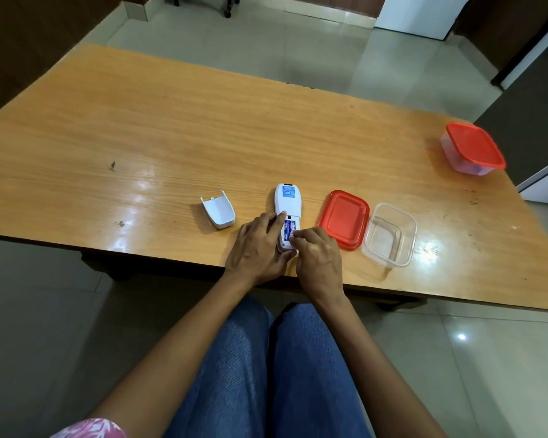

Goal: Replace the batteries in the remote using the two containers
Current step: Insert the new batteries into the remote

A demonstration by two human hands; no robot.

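Head view: the wooden counter [140, 137] fills most of what I see, and everything on it I place from the remote [284, 200], which lies face down near the counter's near edge, straight in front of me. Well apart from the remote, far off to its right and farther from me, stands the closed container [473, 150], clear with a red lid pressed on, close to the counter's right corner. The open container [389, 235] sits to the right of the remote, clear and upright; I cannot tell whether anything lies in it. Between it and the remote lies the loose red lid [344, 219], flat on the counter and touching the open container's left side. My left hand [257, 248] grips the near end of the remote from the left, forefinger laid along its edge and thumb round its bottom. My right hand [318, 257] comes in from the remote's right, fingers curled, their tips pinching at the near end of the batteries. The white battery cover [219, 210] lies just left of the remote, hollow side up, apart from it. The batteries [289, 230], purple and blue, sit side by side in the remote's open compartment
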